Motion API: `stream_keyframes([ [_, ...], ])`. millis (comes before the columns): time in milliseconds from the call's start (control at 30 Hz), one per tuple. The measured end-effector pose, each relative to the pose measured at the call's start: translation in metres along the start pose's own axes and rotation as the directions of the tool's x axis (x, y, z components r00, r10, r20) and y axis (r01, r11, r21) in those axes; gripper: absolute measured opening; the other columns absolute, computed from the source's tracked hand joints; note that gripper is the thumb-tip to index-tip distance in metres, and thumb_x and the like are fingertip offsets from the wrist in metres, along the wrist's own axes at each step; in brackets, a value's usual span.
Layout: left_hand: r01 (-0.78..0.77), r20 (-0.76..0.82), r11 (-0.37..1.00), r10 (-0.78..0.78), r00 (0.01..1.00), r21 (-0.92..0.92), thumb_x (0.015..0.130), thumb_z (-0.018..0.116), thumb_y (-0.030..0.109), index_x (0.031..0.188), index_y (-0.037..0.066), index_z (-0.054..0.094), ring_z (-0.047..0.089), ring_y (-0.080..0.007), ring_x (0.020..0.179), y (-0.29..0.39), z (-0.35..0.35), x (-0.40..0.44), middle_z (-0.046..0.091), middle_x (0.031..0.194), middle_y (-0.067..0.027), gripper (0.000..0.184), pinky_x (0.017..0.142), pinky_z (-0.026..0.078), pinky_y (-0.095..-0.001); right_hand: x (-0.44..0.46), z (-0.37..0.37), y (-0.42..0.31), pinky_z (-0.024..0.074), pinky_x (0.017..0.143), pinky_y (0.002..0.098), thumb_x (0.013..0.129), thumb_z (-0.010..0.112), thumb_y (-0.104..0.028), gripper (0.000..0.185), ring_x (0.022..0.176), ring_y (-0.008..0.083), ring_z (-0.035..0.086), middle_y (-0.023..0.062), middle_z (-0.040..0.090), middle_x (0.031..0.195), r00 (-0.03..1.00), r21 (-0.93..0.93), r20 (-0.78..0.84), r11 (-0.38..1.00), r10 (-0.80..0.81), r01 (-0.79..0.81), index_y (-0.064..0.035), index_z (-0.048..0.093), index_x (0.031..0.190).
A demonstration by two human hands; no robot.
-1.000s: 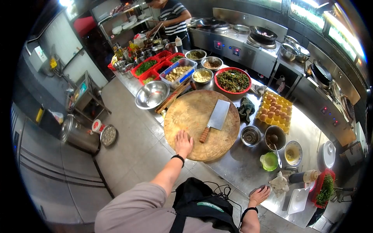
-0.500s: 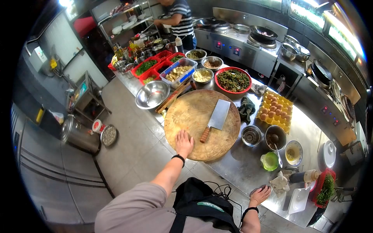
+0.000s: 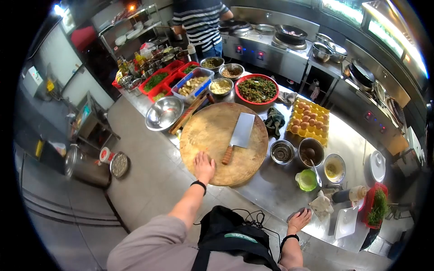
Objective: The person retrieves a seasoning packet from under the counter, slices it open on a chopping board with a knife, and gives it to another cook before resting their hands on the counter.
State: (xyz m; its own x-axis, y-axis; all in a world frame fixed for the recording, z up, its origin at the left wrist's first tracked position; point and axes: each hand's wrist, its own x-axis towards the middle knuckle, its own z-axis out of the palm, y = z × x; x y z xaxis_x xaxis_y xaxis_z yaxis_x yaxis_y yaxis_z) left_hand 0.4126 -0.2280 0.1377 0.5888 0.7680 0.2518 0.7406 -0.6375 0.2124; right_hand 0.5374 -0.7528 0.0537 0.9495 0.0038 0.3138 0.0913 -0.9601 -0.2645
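My left hand (image 3: 204, 167) lies flat on the near left edge of a big round wooden chopping board (image 3: 203, 126), fingers spread and holding nothing. A cleaver (image 3: 242, 129) with a wooden handle rests on the board, to the right of that hand and apart from it. My right hand (image 3: 299, 221) leans on the near edge of the steel table (image 3: 266, 198), its fingers stretched out over the rim with nothing seen in them. Beside it lies a crumpled pale cloth (image 3: 322, 205), and a white rectangular dish (image 3: 346, 222) sits farther right.
Behind the board stand a red basin of chopped greens (image 3: 257, 89), a steel bowl (image 3: 164, 113) and a clear tub (image 3: 195, 85). Eggs fill part of a yellow tray (image 3: 309, 121). A green bowl (image 3: 307, 179) and a squeeze bottle (image 3: 350, 194) are at right. A person (image 3: 200, 25) stands beyond the table.
The view has shifted, so the table things appear farther left and slightly higher. Both my hands keep their places. The person at the back has turned toward the stoves and moved nearer them.
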Motion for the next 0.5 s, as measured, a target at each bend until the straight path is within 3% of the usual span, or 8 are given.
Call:
stream_keyframes([
  [67, -0.009, -0.001, 1.000, 0.009, 1.000, -0.003, 0.096, 0.060, 0.037, 0.135, -0.001, 0.054, 0.035, -0.0344, 0.147, -0.0024, 0.0042, 0.0000, 0.046, 0.152, -0.0178, 0.054, 0.124, 0.023, -0.0498, 0.0006, -0.0017, -0.0021, 0.0324, 0.117, 0.0554, 0.091, 0.059, -0.017, 0.048, 0.135, 0.0443, 0.043, 0.0230, 0.049, 0.143, 0.999, 0.023, -0.003, 0.999, -0.034, 0.035, -0.0023, 0.054, 0.136],
  [500, -0.033, -0.059, 0.999, 0.034, 0.998, 0.015, 0.096, 0.060, 0.037, 0.134, -0.002, 0.054, 0.038, -0.0356, 0.144, -0.0040, 0.0100, 0.0004, 0.048, 0.150, -0.0183, 0.055, 0.122, 0.025, -0.0504, 0.0008, 0.0002, -0.0027, 0.0344, 0.116, 0.0554, 0.090, 0.060, -0.017, 0.046, 0.134, 0.0441, 0.044, 0.0224, 0.050, 0.141, 0.999, 0.026, -0.030, 1.000, -0.012, 0.012, -0.0041, 0.054, 0.134],
])
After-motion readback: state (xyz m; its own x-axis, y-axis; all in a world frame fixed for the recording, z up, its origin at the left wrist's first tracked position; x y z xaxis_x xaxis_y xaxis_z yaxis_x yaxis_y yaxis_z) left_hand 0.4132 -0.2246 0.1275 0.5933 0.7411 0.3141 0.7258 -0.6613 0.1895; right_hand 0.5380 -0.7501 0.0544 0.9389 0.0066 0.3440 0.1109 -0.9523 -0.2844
